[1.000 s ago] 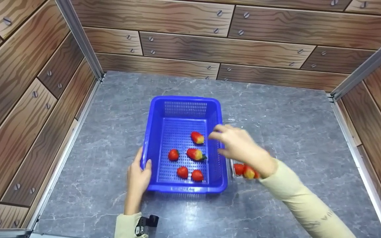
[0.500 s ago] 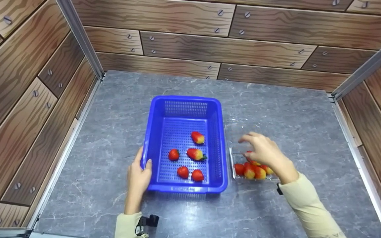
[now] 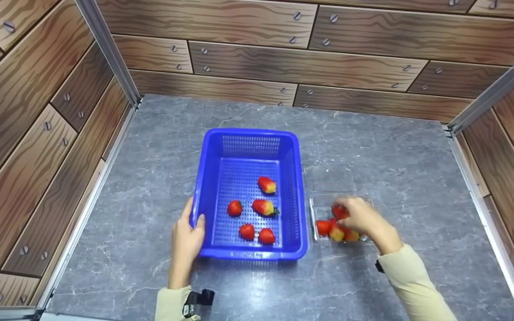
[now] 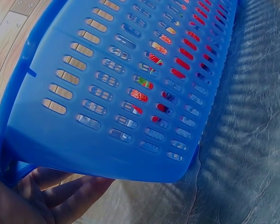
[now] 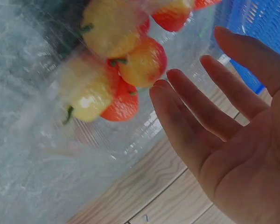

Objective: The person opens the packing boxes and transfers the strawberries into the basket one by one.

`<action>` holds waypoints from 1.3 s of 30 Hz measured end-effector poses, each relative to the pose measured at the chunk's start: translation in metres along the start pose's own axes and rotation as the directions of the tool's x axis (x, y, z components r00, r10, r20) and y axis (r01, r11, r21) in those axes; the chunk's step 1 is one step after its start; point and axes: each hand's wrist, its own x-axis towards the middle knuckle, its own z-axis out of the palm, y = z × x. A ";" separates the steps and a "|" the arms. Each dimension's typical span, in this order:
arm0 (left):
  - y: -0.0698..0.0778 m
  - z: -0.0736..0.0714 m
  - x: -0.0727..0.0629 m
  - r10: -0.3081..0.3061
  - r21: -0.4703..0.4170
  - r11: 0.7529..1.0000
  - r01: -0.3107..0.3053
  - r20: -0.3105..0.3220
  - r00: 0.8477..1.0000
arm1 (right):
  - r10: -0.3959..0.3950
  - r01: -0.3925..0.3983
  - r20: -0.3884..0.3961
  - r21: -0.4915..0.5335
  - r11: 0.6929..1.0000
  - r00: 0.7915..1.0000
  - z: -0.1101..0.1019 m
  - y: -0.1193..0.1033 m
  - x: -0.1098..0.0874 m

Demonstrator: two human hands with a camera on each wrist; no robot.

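Your blue basket [image 3: 239, 178] holds five scattered strawberries [image 3: 262, 207]; beside it, your clear box [image 3: 313, 219] holds more, clustered together.

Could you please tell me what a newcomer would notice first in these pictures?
Probably the bright blue basket, in the middle of the grey surface, with five strawberries scattered inside and the left hand gripping its left side. Next, the eye may go to the clear container just right of it, where more red-and-yellow fruits lie together, with the right hand over them.
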 end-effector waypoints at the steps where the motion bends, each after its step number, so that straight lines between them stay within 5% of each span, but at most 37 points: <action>1: 0.000 0.000 0.000 -0.003 0.000 1.000 0.003 0.004 1.000 | 0.008 -0.008 -0.004 -0.007 1.000 1.000 0.002 0.000 0.000; 9: 0.000 0.000 -0.002 -0.010 -0.005 1.000 0.010 0.001 1.000 | 0.074 -0.077 -0.039 -0.081 0.994 0.996 0.012 0.002 0.002; 17: 0.001 0.000 -0.001 0.001 -0.007 1.000 -0.001 -0.004 1.000 | 0.028 -0.038 -0.069 -0.147 0.988 0.997 0.022 0.005 0.003; 39: 0.002 -0.001 -0.001 -0.021 -0.004 1.000 0.021 0.004 1.000 | 0.075 -0.079 -0.039 -0.116 0.990 0.996 0.013 0.004 0.007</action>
